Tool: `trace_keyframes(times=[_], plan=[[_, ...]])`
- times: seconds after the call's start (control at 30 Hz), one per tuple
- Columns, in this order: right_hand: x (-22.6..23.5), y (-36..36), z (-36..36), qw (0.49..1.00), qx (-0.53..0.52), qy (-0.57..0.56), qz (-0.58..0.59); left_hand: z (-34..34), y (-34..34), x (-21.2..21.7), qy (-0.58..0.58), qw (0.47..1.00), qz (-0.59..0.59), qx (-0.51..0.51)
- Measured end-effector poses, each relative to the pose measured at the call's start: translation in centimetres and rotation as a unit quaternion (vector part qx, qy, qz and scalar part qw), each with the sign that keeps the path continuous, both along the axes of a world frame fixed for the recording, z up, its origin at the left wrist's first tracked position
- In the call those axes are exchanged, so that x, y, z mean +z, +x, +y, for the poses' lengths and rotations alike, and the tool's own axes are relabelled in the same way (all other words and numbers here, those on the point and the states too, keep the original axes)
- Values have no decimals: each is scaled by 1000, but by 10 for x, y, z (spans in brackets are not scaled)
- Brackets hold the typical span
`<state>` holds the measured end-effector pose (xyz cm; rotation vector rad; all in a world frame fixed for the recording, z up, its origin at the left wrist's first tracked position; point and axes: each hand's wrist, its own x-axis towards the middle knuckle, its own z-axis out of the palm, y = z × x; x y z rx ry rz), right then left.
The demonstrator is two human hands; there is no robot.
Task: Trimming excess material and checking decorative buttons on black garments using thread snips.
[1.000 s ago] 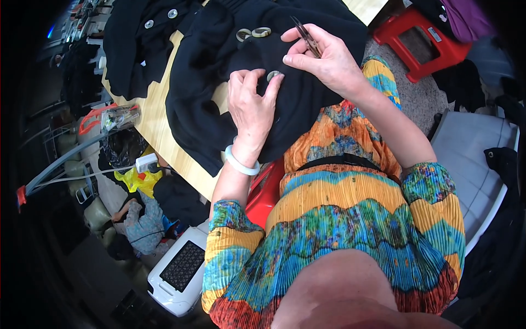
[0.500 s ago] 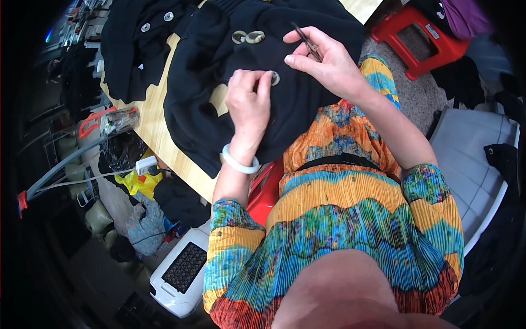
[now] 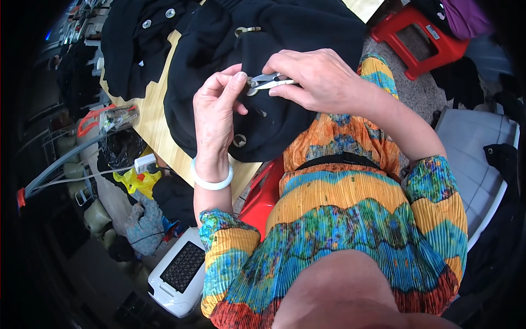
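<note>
A black garment [image 3: 213, 55] with large round buttons is spread over the wooden table in front of me. My left hand [image 3: 219, 96], a pale bangle [image 3: 211, 174] at its wrist, pinches a button [image 3: 252, 88] together with some of the cloth. In my right hand [image 3: 315, 77] are small thread snips [image 3: 274, 81], their blades pointing left against that button. Whether a thread lies between the blades is too small to tell. Another button [image 3: 239, 141] shows lower on the cloth, and more buttons [image 3: 247, 30] lie farther up.
The wooden table [image 3: 152, 120] shows at the garment's left. A second black piece with buttons [image 3: 131, 55] lies at the far left. To the right stand a red stool [image 3: 419, 41] and a grey plastic tray [image 3: 471, 159]; a white case [image 3: 178, 274] is at lower left.
My right hand has come down and left, bringing the snips to the button. My left hand has shifted left and turned, lifting the button and cloth. The lower part of the garment is bunched differently.
</note>
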<state>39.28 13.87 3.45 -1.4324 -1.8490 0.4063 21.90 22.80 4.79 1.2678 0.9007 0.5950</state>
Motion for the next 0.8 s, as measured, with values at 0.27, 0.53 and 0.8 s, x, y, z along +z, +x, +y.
trace_keyframes(times=[0.27,0.53,0.8], plan=[[-2,-9,8,1000,-3,15,-19,-3,3,3,-17,1000,4,-4],[-17,0,11,981,-117,-12,154,35,-30,-23,235,948,136,167],[-29,16,-7,971,-110,-46,207,-33,-5,-29,253,953,164,37]])
